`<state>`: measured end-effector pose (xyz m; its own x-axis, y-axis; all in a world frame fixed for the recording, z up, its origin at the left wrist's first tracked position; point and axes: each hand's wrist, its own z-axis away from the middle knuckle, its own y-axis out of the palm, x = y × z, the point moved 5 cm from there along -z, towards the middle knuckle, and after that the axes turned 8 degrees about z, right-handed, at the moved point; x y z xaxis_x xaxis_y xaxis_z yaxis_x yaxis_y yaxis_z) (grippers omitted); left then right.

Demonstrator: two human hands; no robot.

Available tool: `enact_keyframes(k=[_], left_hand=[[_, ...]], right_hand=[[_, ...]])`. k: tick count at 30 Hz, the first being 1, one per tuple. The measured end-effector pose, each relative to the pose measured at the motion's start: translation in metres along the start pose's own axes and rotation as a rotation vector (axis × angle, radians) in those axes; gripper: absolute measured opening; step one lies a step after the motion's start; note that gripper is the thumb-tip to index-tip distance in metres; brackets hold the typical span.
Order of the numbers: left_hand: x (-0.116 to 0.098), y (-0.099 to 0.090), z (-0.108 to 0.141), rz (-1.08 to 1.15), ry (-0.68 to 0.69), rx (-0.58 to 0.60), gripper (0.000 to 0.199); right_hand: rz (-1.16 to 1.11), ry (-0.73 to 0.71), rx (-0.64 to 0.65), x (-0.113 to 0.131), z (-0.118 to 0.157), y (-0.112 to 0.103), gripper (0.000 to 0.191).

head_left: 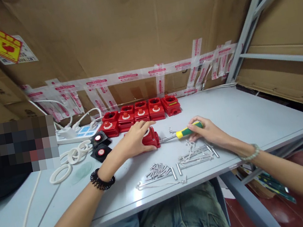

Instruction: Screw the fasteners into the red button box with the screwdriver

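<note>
My left hand (136,137) is wrapped over a red housing (151,138) lying on the grey table, its fingers covering much of it. In my right hand (203,130) is a screwdriver (185,131) with a green and yellow handle, pointing left. The shaft reaches the housing's right side; the exact contact at the tip is too small to make out. Nearer the table's front edge lie a pile of screws (159,170) and metal rods with white cords (196,157).
Several red housings (156,109) stand in a row behind my hands. Two black parts (101,153), white rings (61,174) and a power strip (84,132) are at left. A large cardboard box (124,28) rises behind the table; a metal frame (254,13) stands at right.
</note>
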<state>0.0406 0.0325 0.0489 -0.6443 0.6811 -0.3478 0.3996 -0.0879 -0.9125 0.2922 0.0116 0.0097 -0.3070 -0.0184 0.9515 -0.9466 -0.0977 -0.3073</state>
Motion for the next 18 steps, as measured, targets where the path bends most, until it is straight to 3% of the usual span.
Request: enact_keyframes(k=[4, 9, 16, 18], left_hand=[[0.000, 0.001, 0.000, -0.016, -0.018, 0.012, 0.075], [-0.002, 0.001, -0.001, -0.020, -0.010, 0.010, 0.075], [0.000, 0.002, -0.001, -0.031, 0.018, -0.002, 0.072], [0.000, 0.002, -0.001, -0.029, 0.031, -0.010, 0.072]], right_hand=[[0.319, -0.154, -0.090, 0.011, 0.004, -0.008, 0.024], [0.332, -0.083, 0.089, 0.010, 0.008, -0.009, 0.021], [0.576, -0.259, -0.078, 0.011, 0.000, -0.013, 0.040], [0.555, -0.280, -0.100, 0.014, 0.001, -0.012, 0.034]])
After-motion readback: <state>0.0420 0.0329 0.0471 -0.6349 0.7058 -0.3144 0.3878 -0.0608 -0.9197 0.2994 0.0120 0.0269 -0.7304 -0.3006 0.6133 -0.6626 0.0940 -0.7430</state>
